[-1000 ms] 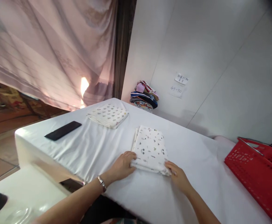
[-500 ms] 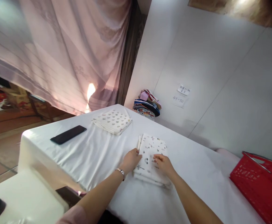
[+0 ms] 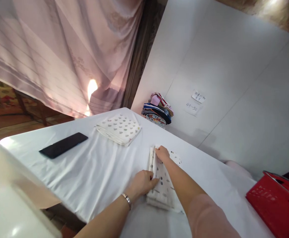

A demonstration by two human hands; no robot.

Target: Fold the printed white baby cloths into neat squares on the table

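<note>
A folded white cloth point(image 3: 165, 185) with small grey prints lies in front of me on the table. My left hand point(image 3: 144, 181), wearing a bracelet at the wrist, closes thumb and fingers on the cloth's left edge. Farther up that same side, my right hand point(image 3: 162, 153) pinches the far left corner, its forearm crossing over the cloth and hiding part of it. A narrow fold stands along the left edge between the hands. Beyond them to the left rests a second folded cloth point(image 3: 119, 129), white with grey heart-like prints.
A black phone-like slab point(image 3: 63, 145) lies left on the white-covered table point(image 3: 104, 172). Folded clothes point(image 3: 158, 110) are stacked at the far corner by the wall. On the right stands a red basket point(image 3: 273, 201). A pale surface point(image 3: 15, 215) is at lower left.
My right hand has moved from the cloth's middle to its far left corner. The left hand stays at the left edge, where a fold now shows. The view has shifted slightly.
</note>
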